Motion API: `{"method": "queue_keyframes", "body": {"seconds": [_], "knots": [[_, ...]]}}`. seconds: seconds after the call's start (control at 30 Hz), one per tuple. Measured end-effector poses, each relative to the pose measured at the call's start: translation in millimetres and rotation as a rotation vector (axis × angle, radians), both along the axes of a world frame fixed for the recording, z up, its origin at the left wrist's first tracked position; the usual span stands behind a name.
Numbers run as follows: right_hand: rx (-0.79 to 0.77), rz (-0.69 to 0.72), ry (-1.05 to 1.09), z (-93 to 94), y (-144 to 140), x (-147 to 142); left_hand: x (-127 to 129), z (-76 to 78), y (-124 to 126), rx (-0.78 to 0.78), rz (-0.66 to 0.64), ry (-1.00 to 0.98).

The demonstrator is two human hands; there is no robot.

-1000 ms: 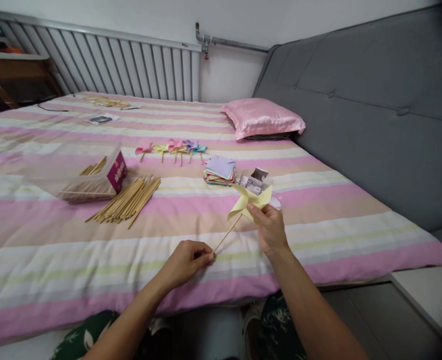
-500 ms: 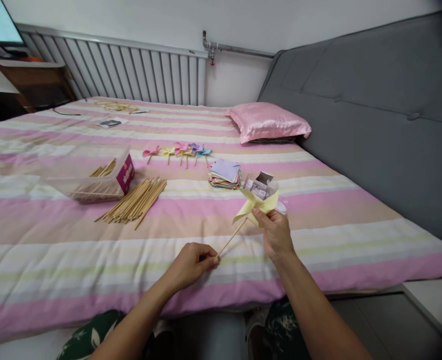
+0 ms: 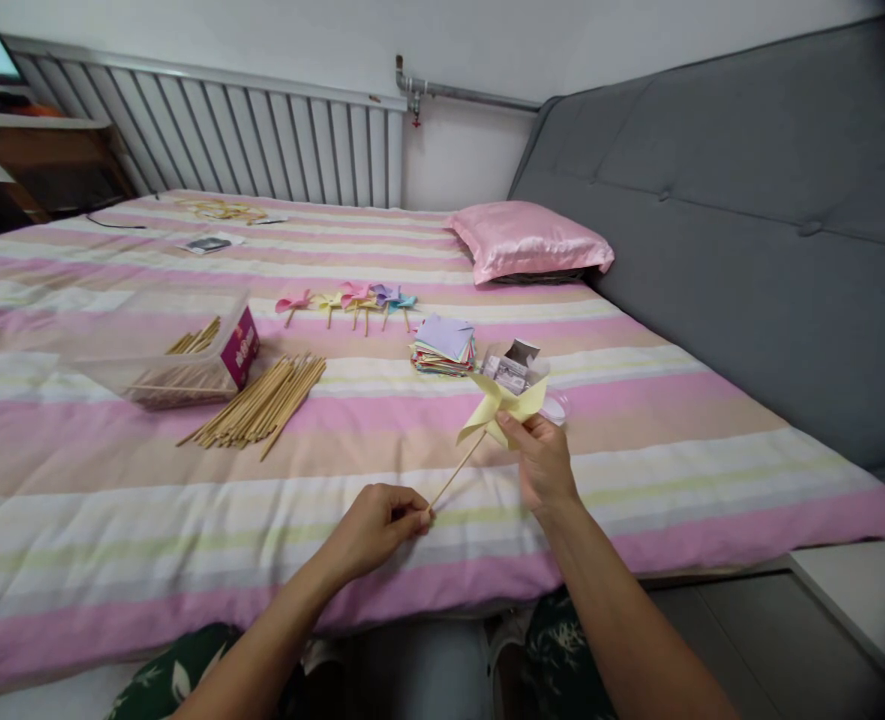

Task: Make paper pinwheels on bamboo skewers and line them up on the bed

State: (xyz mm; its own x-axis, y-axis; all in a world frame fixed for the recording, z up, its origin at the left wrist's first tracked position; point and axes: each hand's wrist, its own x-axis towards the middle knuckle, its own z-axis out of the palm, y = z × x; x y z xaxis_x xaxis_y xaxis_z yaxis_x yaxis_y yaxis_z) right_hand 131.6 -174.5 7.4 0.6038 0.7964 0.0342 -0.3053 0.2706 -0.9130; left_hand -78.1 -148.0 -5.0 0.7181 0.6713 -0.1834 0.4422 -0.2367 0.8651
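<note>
A yellow paper pinwheel on a thin wooden stick is held above the near part of the bed. My left hand pinches the lower end of the stick. With closed fingers, my right hand grips the pinwheel at its paper blades near the top of the stick. Just beyond it are a small clear box with items in it and a stack of coloured paper squares. Several pinwheels in pink, yellow, purple and blue lie farther back.
A bundle of wooden sticks lies left, beside a clear plastic tub holding more sticks. A pink pillow rests by the grey headboard. Yellow ribbon-like strips lie at the far side, near the radiator.
The view has shifted slightly, so everything sits a little farther left. Both hands keep the same hold on the yellow pinwheel, which looks nearly unchanged in pose.
</note>
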Motion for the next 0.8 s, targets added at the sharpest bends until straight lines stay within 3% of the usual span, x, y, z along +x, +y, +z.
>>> {"method": "queue_keyframes", "body": {"seconds": [0.6,0.8], "knots": [[-0.042,-0.016,-0.041,2.9,-0.2,-0.5,0.4,1.4,-0.5,-0.026,0.001,-0.027],[0.039,0.059,-0.027,6.9,-0.6,-3.2,0.4,2.4,-0.2,-0.061,0.018,-0.061]]}}
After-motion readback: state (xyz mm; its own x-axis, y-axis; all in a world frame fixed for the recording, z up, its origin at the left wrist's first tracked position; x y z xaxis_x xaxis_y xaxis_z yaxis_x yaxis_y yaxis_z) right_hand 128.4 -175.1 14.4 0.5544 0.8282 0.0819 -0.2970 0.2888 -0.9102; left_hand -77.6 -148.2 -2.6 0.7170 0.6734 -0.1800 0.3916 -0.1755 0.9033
